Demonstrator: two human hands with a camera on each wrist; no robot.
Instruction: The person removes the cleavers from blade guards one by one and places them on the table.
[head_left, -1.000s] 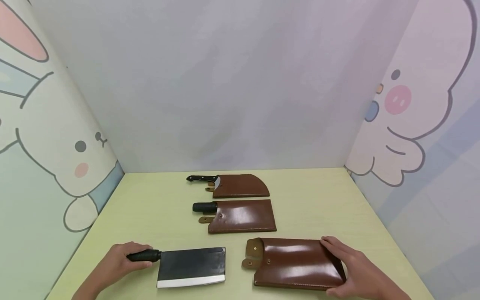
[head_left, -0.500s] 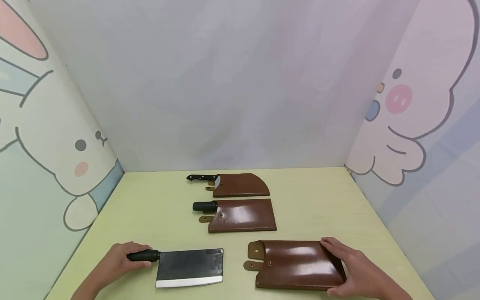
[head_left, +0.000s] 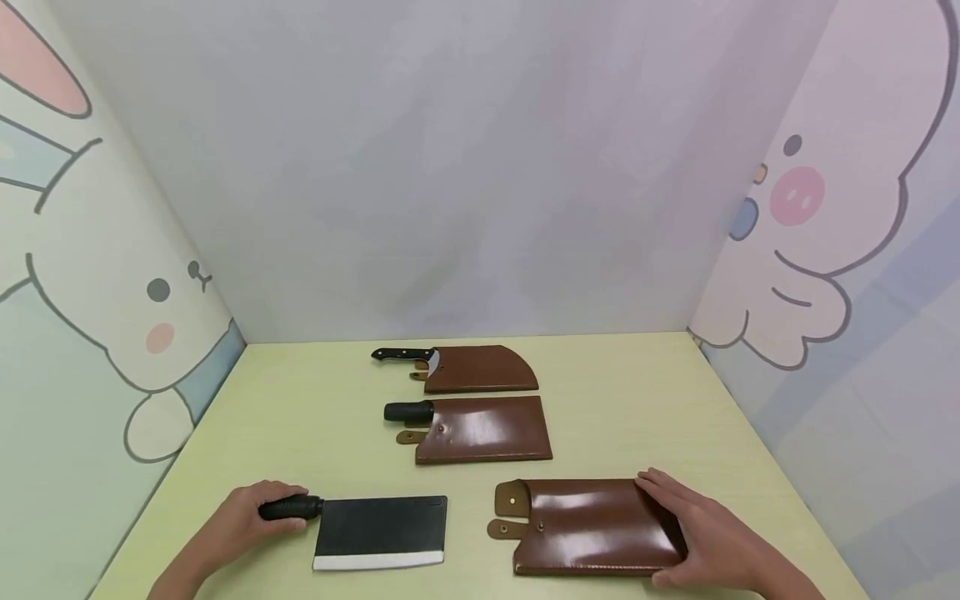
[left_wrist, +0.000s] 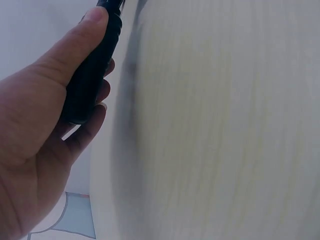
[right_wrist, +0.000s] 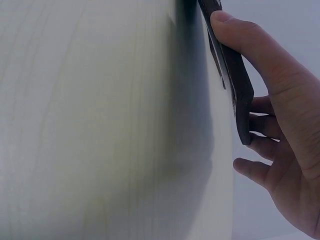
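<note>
A person's left hand point(head_left: 243, 518) and right hand point(head_left: 699, 537) are showing bare, the left forearm point(head_left: 183, 571) and right forearm point(head_left: 780, 575) also appearing bare, both thumbs point(left_wrist: 82, 40) bearing short nails.

Cleaver handle point(head_left: 291, 507) nudged slightly rightward by left hand point(head_left: 242, 517), blade marking point(head_left: 437, 502) dimmed, gripped end of brown leather sheath point(head_left: 596, 529) drawn slightly leftward by right hand point(head_left: 705, 537), perhaps tilted.
</note>
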